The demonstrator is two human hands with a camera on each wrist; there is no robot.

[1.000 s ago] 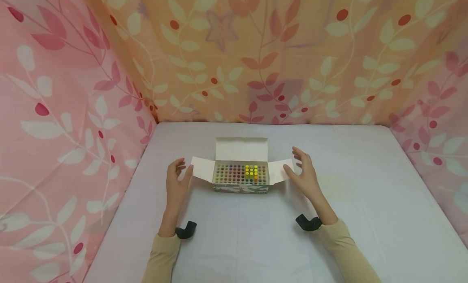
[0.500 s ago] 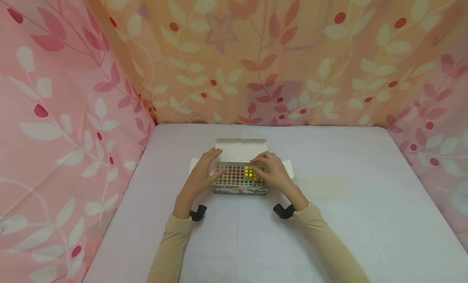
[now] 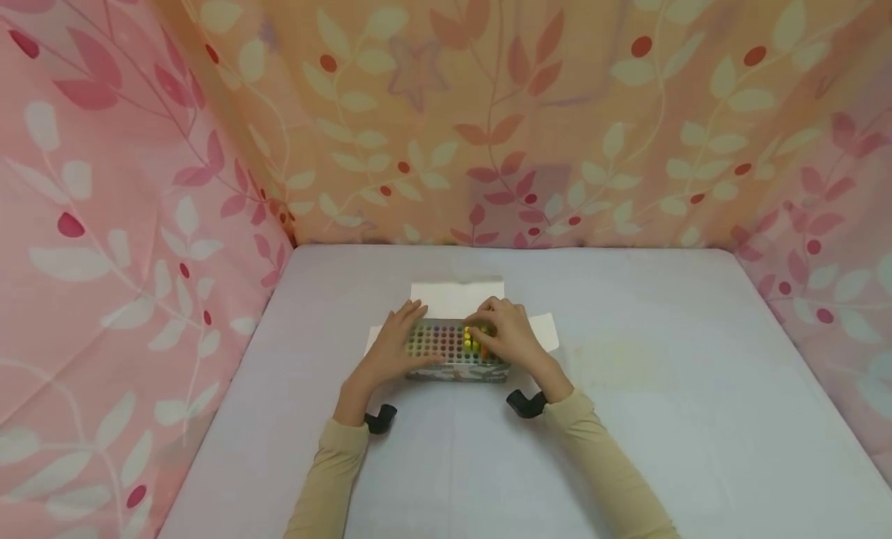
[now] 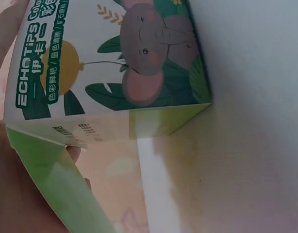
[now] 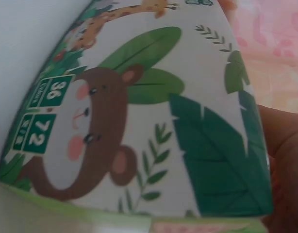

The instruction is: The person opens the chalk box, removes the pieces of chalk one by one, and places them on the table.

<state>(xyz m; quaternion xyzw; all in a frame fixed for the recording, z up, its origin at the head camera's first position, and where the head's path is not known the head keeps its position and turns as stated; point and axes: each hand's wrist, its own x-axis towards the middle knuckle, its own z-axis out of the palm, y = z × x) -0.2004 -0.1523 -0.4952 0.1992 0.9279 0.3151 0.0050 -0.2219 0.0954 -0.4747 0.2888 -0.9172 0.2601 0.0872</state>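
Nearest to the camera, two beige sleeves lead forward over the pale lilac table cover. Each wrist carries a small black camera mount.

Both hands now rest on the open cardboard box of coloured pens, which stands near the middle of the table. One second ago the hands were apart, one at each side flap, and touched only the flap edges. Half a second ago they came inward. Now the left hand lies over the left end of the box with the fingers fairly straight, pressing it and not curled around anything. The right hand lies over the right part, and its fingertips are bent down at the yellow pen ends. Whether they already pinch one pen I cannot tell.

In my judgement, the work has passed from opening the box to picking among the pens, while the left hand holds the box steady.

The wrist views show only the printed side of the box, with an elephant and a bear.

Behind the hands the white lid flap lies back flat. Further away hang the pink and orange leaf-patterned curtains.
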